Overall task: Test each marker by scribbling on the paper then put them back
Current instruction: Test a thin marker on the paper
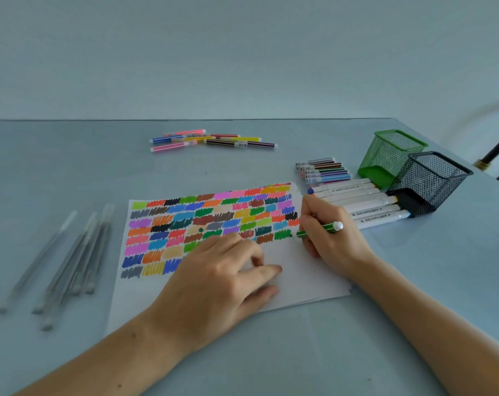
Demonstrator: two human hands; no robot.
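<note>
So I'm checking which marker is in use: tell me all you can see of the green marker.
The green marker is slim, with a green striped barrel that looks like plastic and a white end cap pointing right. It lies at a low slant, tip down at the paper beside a green scribble. The right hand grips it; the fingers hide its middle.

Right hand [332, 238] grips green marker [319, 229], tip on paper [305, 270] beside green scribble. Left hand [222, 278] rests flat on paper. Mesh cups [408, 170] at 2 o'clock on surface [71, 167].
</note>
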